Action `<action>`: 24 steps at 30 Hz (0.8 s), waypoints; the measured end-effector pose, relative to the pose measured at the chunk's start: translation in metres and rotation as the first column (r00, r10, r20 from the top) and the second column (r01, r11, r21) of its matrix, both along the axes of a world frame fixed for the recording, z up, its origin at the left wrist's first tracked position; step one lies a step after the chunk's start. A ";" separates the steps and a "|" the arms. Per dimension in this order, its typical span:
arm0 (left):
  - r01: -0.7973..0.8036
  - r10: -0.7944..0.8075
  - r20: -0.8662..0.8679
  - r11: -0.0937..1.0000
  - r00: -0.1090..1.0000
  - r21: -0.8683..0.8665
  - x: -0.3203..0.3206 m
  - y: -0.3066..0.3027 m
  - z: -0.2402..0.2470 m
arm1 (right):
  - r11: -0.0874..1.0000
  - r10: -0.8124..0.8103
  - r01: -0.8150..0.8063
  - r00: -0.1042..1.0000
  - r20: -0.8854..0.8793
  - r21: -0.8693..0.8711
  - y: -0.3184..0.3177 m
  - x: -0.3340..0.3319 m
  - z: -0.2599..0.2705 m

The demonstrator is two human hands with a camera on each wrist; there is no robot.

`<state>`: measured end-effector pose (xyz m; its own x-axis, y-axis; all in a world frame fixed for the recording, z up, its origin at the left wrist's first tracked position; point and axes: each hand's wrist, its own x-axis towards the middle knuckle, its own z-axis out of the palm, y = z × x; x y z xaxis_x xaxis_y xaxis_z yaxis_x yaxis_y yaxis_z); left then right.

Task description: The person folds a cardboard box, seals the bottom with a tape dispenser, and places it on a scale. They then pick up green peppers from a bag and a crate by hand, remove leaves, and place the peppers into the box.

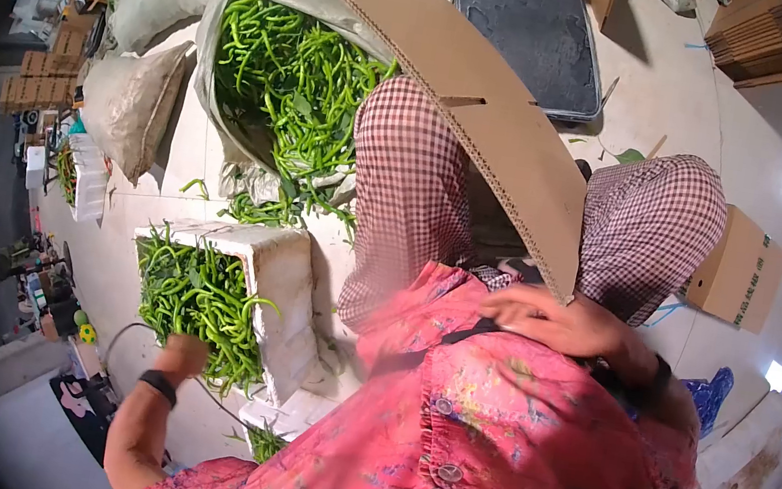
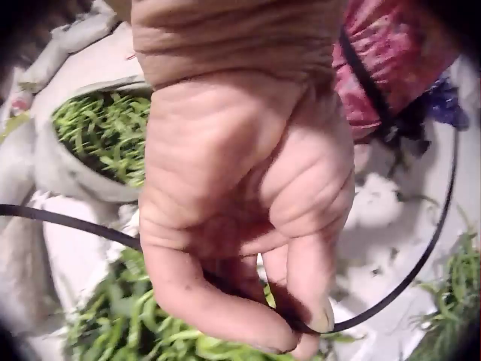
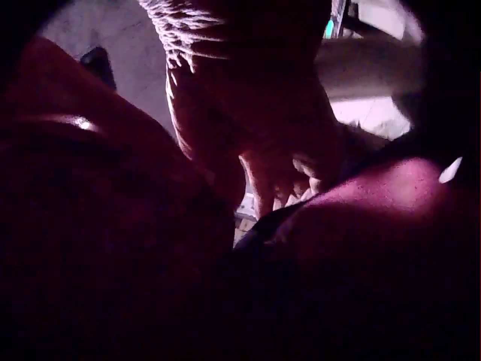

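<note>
My left hand (image 1: 182,355) is beside the white foam box (image 1: 287,275) of green chili peppers (image 1: 201,297). In the left wrist view its bent fingers and thumb pinch a thin black cord (image 2: 68,220), which passes behind the palm and curves away on the right. At my waist, the right hand (image 1: 551,321) lies against the pink flowered shirt (image 1: 526,427), fingers loosely extended beside a black strap (image 1: 474,332). A brown cardboard sheet (image 1: 478,65) leans across between my knees, its lower corner at this hand. The right wrist view is dark, with fingertips near the strap.
A large open sack (image 1: 207,65) of peppers stands ahead on the left, with loose peppers (image 1: 259,212) spilled before it. Filled sacks (image 1: 129,104) lie farther left. A black tray-like platform (image 1: 528,37) sits ahead; a cardboard box (image 1: 740,266) is on the right.
</note>
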<state>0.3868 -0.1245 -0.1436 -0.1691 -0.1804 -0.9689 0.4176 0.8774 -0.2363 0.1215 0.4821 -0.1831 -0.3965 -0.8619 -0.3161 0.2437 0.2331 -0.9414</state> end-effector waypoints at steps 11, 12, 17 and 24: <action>-0.014 -0.091 -0.223 0.904 0.971 -0.428 -0.139 -0.105 0.124 | 0.750 -0.662 0.640 0.725 0.191 0.166 0.071 0.136 -0.039; -0.009 -0.124 -0.254 0.885 0.959 -0.465 -0.145 -0.114 0.132 | 0.765 -0.644 0.619 0.725 0.244 0.180 0.072 0.129 -0.028; -0.171 -0.230 -0.460 0.715 0.858 -0.677 -0.206 -0.180 0.145 | 0.804 -0.594 0.593 0.803 0.041 0.033 0.063 0.086 -0.012; -0.020 -0.502 -0.773 0.834 0.387 -0.552 -0.300 -0.225 0.056 | 0.832 -0.495 0.543 0.631 0.597 0.116 0.030 0.035 -0.021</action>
<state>0.0871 -0.3496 -0.0879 -0.9551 -0.2874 -0.0720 -0.0743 0.4676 -0.8808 0.1562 0.5122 -0.2046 -0.5427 -0.6003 -0.5875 0.8021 -0.1629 -0.5746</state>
